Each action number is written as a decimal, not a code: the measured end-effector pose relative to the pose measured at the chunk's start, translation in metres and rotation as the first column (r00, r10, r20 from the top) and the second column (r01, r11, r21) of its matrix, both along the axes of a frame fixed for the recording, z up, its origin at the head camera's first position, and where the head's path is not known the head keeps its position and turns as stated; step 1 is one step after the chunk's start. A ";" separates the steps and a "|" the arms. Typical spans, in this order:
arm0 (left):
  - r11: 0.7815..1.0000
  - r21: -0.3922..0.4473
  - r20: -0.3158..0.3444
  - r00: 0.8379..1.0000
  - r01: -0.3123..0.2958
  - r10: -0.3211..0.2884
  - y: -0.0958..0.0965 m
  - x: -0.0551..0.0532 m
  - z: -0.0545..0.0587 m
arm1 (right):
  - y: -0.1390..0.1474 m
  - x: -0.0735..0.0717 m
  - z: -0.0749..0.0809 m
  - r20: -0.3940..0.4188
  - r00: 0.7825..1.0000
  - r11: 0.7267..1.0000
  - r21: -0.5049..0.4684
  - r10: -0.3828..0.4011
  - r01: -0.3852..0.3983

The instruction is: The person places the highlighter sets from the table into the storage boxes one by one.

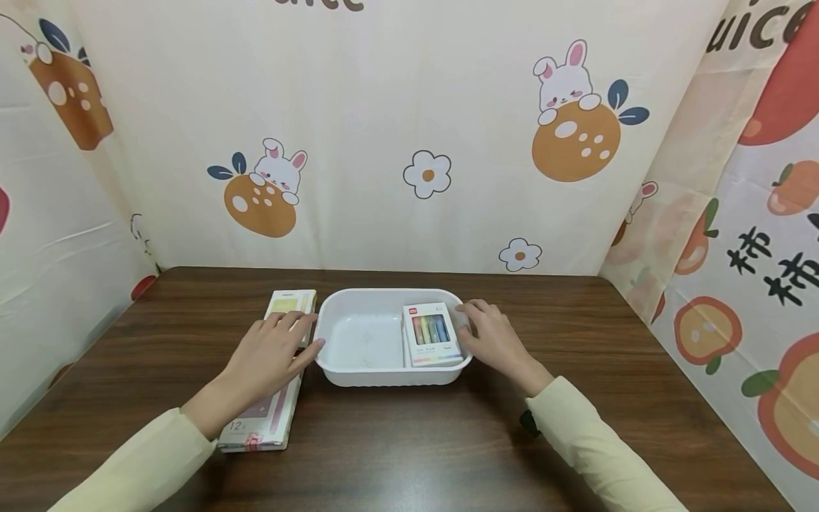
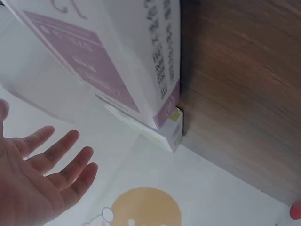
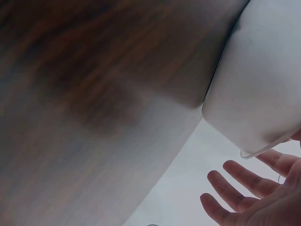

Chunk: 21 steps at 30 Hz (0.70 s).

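Observation:
A white plastic tub [image 1: 365, 379] stands on the table between the two hands. On its right side lies a small white box [image 1: 435, 354] with a window showing several coloured sticks. My left hand [image 1: 271, 355] reaches over the boxes at left, its fingers spread and thumb tip right at the tub's left rim. In the left wrist view that hand's fingers [image 2: 70, 162] are loosely extended. The right hand [image 1: 495, 343] is at the tub's right rim, fingertips right at the edge. In the right wrist view its fingers [image 3: 240, 181] are relaxed beside the tub wall [image 3: 263, 70].
Left of the tub lies a long white and pink box [image 1: 281, 419] marked 12, partly hidden by the left arm. Behind it is a white box with a yellow-green panel [image 1: 284, 304]. The brown table [image 1: 409, 455] is bounded by printed curtains [image 1: 365, 142].

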<state>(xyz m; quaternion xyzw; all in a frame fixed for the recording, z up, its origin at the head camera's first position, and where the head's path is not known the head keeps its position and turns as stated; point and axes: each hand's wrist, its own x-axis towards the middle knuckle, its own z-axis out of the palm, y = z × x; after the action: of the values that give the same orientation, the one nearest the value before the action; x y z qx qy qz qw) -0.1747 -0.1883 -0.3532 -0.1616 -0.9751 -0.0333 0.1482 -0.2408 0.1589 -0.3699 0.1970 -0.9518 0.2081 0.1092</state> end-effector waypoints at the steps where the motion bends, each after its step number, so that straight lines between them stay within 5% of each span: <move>1: 1.000 -0.002 -0.005 1.000 -0.009 0.009 -0.002 0.001 0.001 | 0.000 0.000 0.000 -0.004 1.000 1.000 0.001 0.003 -0.003; 9: 0.996 -0.033 0.023 0.997 -0.079 0.079 -0.013 0.008 -0.001 | 0.000 0.000 0.001 -0.013 1.000 1.000 0.004 0.009 -0.008; 21: 0.993 -0.084 0.054 0.994 -0.088 0.093 -0.015 0.023 -0.013 | 0.001 -0.001 -0.002 -0.040 0.999 1.000 0.019 0.018 -0.017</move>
<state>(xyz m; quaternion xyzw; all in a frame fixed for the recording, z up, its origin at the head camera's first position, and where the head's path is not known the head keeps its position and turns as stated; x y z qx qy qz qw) -0.1512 -0.2036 -0.3664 -0.1221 -0.9858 0.0085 0.1146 -0.2420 0.1594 -0.3717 0.2107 -0.9495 0.1962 0.1248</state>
